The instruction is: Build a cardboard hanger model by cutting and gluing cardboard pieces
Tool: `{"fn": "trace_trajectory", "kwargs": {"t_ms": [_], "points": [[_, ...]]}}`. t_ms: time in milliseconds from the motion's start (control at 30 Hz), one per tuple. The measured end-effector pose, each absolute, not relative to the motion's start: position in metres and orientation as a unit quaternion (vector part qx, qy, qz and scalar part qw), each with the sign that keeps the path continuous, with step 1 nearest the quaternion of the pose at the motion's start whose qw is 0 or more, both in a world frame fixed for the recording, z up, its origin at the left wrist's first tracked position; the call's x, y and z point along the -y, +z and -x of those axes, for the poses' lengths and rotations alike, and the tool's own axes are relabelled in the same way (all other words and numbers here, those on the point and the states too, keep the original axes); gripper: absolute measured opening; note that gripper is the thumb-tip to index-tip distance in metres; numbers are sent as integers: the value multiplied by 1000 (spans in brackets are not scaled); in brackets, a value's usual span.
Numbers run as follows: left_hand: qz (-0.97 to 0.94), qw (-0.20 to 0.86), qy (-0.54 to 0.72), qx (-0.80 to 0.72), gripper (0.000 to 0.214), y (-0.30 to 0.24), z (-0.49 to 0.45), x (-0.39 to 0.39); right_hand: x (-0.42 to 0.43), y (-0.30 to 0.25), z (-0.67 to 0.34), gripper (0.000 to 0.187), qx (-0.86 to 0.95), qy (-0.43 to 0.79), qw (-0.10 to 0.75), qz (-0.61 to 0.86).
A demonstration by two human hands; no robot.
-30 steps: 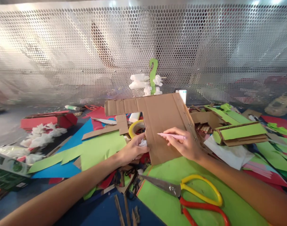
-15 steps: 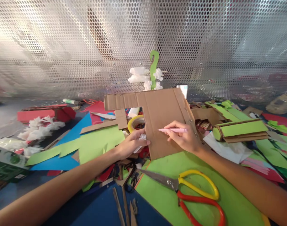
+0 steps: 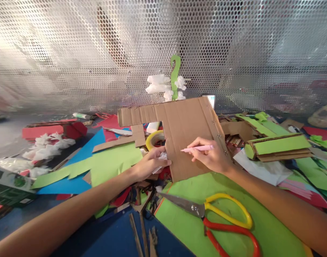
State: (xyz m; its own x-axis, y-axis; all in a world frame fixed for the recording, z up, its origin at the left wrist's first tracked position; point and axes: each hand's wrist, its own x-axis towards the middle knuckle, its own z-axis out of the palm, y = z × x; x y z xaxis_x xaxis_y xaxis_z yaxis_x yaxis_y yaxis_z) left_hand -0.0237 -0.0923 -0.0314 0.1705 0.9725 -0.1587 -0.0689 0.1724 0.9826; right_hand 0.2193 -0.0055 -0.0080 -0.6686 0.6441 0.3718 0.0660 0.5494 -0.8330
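Note:
A brown cardboard piece (image 3: 188,125), with a long arm reaching out at its upper left, lies tilted in front of me. My left hand (image 3: 152,162) grips its left edge, the thumb on the face and the other fingers partly hidden. Crumpled white wrapping (image 3: 161,160) shows at those fingers. In my right hand (image 3: 210,155) is a pink pen (image 3: 199,148), pinched between thumb and fingers, its tip at the cardboard's face. Scissors (image 3: 198,208) with one yellow and one red handle lie spread on a green sheet (image 3: 174,221) below. A yellow tape roll (image 3: 150,140) sits beyond my left hand.
Green paper cutouts (image 3: 112,160) and blue paper (image 3: 80,153) cover the left side. A red box-like piece (image 3: 53,131) lies farther back. To the right rests a green-covered cardboard piece (image 3: 281,145). Behind stands a perforated metal panel (image 3: 142,43), with a green hook-shaped cutout (image 3: 175,75) before it.
The view has shifted slightly. The pen tip sits a little lower on the cardboard, and the cardboard's top edge appears slightly higher. Both hands keep their holds.

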Motion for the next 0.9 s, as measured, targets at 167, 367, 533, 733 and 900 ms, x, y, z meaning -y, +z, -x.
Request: {"fn": "trace_trajectory", "kwargs": {"t_ms": [167,367,533,733,900], "points": [[-479,596,435,-475,46,-34,25,92,5,-7,-218,28,795,442,357,211],[-481,600,435,-468,49,-34,25,92,5,-8,-218,27,791,451,355,209],[-483,598,430,-473,52,-34,25,93,2,-12,-219,24,795,451,348,208],[-482,597,434,-472,50,-35,25,92,3,-12,-218,24,787,455,357,214],[-476,605,435,-468,49,-36,25,92,5,-10,-216,24,777,458,371,221]]}}
